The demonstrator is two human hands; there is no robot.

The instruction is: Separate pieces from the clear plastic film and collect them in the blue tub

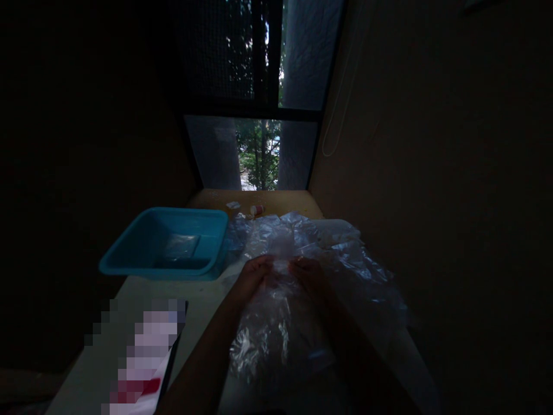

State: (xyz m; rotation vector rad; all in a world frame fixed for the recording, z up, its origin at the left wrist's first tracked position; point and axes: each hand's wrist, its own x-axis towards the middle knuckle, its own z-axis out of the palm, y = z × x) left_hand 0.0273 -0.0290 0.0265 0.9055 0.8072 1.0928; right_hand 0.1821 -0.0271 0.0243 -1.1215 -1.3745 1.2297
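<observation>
Both of my hands are over the table's middle, close together, in dim light. My left hand (258, 271) pinches the left edge of a clear plastic bag (283, 248), and my right hand (306, 271) pinches its right edge. The held bag stands up a little between my fingers and looks slightly blurred. Crumpled clear plastic bags (276, 334) lie under my wrists and spread around both hands, so where one bag ends and another begins is hard to tell.
A blue plastic basin (216, 248) at the left holds a flat clear packet (179, 246). A pixelated screen or sheet (147, 357) lies at front left on the white table (199, 300). A small red-and-white container (257, 210) rests near the window, with a cord loop (328, 154) hanging at right.
</observation>
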